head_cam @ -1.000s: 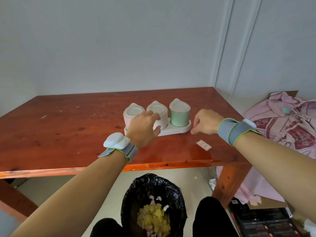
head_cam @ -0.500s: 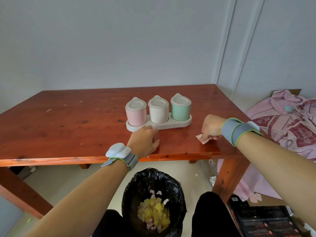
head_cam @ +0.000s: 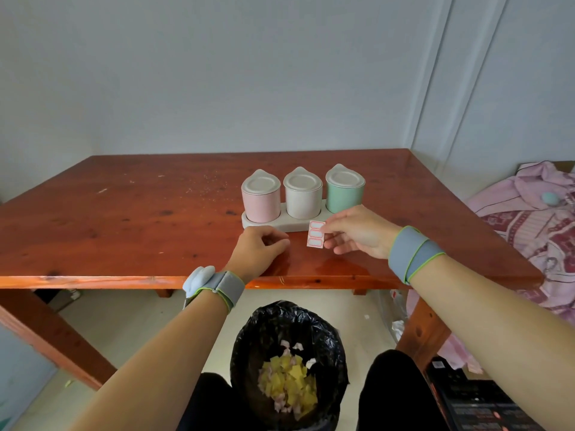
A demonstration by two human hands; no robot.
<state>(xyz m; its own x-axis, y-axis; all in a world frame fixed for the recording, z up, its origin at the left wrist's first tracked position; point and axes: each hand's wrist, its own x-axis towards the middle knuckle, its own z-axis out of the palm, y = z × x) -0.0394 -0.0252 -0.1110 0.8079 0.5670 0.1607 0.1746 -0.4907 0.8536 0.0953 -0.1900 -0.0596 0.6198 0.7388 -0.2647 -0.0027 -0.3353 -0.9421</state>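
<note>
Three lidded jars stand in a row on a white holder [head_cam: 292, 226]: a pink jar [head_cam: 260, 198], a white jar [head_cam: 302, 194] and a green jar [head_cam: 344, 190]. My right hand [head_cam: 357, 233] pinches a small sheet of red-bordered labels [head_cam: 315, 233] and holds it upright just in front of the holder. My left hand [head_cam: 259, 254] rests on the wooden table [head_cam: 124, 219] near its front edge, fingers loosely curled and holding nothing.
A bin with a black bag [head_cam: 289, 362] stands on the floor under the table's front edge, holding yellow and pink paper scraps. Pink bedding [head_cam: 535, 225] lies to the right. A dark box [head_cam: 479, 405] sits on the floor at lower right.
My right hand picked the label sheet up off the table and brought it left, in front of the holder. My left hand came back from the jars to the table's front edge.
</note>
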